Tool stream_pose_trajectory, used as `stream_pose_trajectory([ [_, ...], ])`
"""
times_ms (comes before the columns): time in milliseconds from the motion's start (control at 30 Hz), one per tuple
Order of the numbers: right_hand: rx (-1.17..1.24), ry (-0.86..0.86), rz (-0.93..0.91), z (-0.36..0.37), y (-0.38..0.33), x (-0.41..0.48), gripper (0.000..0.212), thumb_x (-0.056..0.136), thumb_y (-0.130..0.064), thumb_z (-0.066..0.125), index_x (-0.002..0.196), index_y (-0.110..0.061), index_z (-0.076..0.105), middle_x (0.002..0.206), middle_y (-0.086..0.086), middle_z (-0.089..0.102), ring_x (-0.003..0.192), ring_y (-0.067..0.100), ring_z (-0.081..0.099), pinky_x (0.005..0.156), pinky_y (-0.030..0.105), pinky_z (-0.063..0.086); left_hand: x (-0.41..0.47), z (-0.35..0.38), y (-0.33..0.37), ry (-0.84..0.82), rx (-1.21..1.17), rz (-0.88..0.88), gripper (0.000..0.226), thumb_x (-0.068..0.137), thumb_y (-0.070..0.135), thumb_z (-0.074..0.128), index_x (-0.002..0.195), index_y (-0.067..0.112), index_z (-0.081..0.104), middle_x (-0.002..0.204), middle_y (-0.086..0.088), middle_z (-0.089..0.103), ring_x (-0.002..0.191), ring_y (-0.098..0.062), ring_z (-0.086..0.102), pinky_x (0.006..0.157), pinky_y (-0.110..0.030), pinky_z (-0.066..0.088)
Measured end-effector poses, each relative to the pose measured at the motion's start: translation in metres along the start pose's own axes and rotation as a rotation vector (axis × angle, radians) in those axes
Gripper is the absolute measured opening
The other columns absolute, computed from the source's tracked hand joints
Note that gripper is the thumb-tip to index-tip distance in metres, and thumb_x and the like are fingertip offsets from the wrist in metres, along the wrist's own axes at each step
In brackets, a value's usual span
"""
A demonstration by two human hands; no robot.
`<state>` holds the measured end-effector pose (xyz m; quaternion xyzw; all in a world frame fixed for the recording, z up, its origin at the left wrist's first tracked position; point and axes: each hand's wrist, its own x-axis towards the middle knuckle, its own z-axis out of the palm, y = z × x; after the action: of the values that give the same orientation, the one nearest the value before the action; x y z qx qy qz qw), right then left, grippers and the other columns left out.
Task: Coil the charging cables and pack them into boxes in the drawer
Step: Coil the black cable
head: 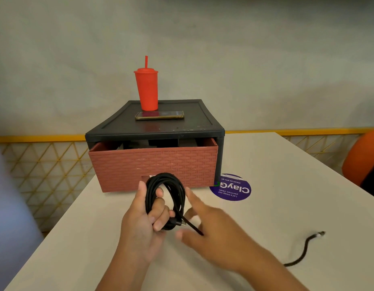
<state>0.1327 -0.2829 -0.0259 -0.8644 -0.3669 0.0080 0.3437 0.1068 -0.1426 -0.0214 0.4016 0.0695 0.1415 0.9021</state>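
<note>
Cable [178, 194]: black, wound in a coil, held above the worktop [276, 164] just in front of the drawer [152, 164].
Left hand [140, 225]: our fingers [158, 224] curl through the coil and grip it, with the thumb up its left side.
Right hand [209, 229]: blurred, fingers [191, 195] spread. A strand from the coil runs in under it, and we cannot tell whether it is gripped.
Loose end [305, 246]: lies on the worktop, well right of the hands.
Drawer: brick-red, partly pulled out, with dark boxes [161, 143] inside.
Unit top [198, 120]: we see a red cup [146, 89] and a phone [160, 115].
</note>
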Motion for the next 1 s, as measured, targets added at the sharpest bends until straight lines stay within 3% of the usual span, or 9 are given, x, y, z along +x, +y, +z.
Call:
stream_pose_trajectory([
  [67,-0.047,0.011,0.037,0.007,0.001,0.001,0.069,0.092,-0.033,0.050,0.147,-0.036,0.008,0.094,-0.004,0.060,0.081,0.014,0.053,0.078,0.028,0.044,-0.001,0.001,0.000,-0.010,0.010,0.004,0.045,0.081,0.050,0.040,0.066,0.011,0.054,0.032,0.008,0.022,0.028,-0.006,0.023,0.059,-0.029,0.035],
  [167,0.111,0.054,0.041,-0.011,0.005,0.006,0.034,0.095,-0.024,0.049,0.129,-0.028,0.053,0.086,-0.014,0.066,0.083,0.007,0.059,0.081,0.026,0.047,-0.002,0.001,0.003,-0.034,-0.023,-0.011,0.044,0.081,0.050,0.041,0.065,0.011,0.054,0.031,0.008,0.022,0.027,-0.006,0.023,0.054,-0.026,0.040],
  [267,0.609,0.021,0.185,-0.034,0.008,0.004,0.024,0.097,-0.020,0.045,0.112,-0.020,0.064,0.048,-0.015,0.042,0.045,0.001,0.038,0.046,0.014,0.033,-0.006,0.005,0.003,-0.095,-0.163,-0.083,0.047,0.084,0.048,0.041,0.060,0.012,0.058,0.029,0.008,0.023,0.024,-0.005,0.024,0.043,-0.021,0.044],
  [367,0.931,-0.027,0.242,-0.038,0.012,0.004,0.043,0.087,-0.035,0.048,0.113,-0.003,0.059,0.050,-0.010,0.028,0.044,0.005,0.021,0.042,0.016,0.024,-0.010,0.010,-0.003,-0.140,-0.289,-0.145,0.046,0.085,0.046,0.041,0.059,0.012,0.057,0.028,0.006,0.024,0.022,-0.004,0.025,0.039,-0.020,0.044],
  [567,1.185,-0.005,0.337,-0.008,0.003,0.007,0.032,0.095,-0.028,0.040,0.089,-0.010,0.066,0.071,-0.003,0.063,0.048,0.008,0.043,0.048,0.020,0.038,-0.010,0.008,-0.007,-0.175,-0.371,-0.156,0.048,0.087,0.047,0.040,0.059,0.013,0.058,0.027,0.004,0.026,0.021,-0.004,0.027,0.040,-0.019,0.044],
  [633,1.103,0.048,0.335,-0.002,0.000,0.007,0.033,0.098,-0.027,0.038,0.086,-0.013,0.065,0.072,-0.004,0.062,0.053,0.006,0.047,0.052,0.019,0.041,-0.006,0.000,-0.010,-0.226,-0.395,-0.171,0.049,0.091,0.048,0.042,0.063,0.012,0.061,0.028,0.004,0.028,0.023,-0.005,0.032,0.044,-0.020,0.046],
  [767,0.480,0.267,0.121,0.005,0.004,0.008,0.042,0.091,-0.041,0.037,0.089,-0.007,0.063,0.084,0.001,0.062,0.076,0.008,0.055,0.072,0.019,0.044,-0.005,-0.003,-0.011,-0.294,-0.407,-0.151,0.044,0.083,0.049,0.046,0.067,0.012,0.063,0.031,0.004,0.029,0.025,-0.006,0.036,0.049,-0.021,0.049],
  [833,0.319,0.228,0.151,0.005,0.007,0.008,0.035,0.096,-0.033,0.039,0.092,-0.007,0.062,0.095,0.010,0.058,0.090,0.019,0.054,0.081,0.029,0.043,-0.007,0.001,-0.013,-0.211,-0.365,-0.137,0.040,0.080,0.047,0.051,0.063,0.012,0.060,0.029,0.004,0.028,0.023,-0.004,0.031,0.044,-0.020,0.048],
  [1000,-0.131,0.091,0.340,-0.016,0.028,0.011,0.036,0.097,-0.040,0.037,0.065,-0.024,0.041,0.082,0.002,0.054,0.078,0.022,0.049,0.070,0.032,0.039,-0.003,-0.002,-0.010,-0.233,-0.391,-0.134,0.037,0.075,0.045,0.052,0.063,0.012,0.061,0.038,0.004,0.014,0.024,-0.005,0.030,0.046,-0.021,0.049],
])
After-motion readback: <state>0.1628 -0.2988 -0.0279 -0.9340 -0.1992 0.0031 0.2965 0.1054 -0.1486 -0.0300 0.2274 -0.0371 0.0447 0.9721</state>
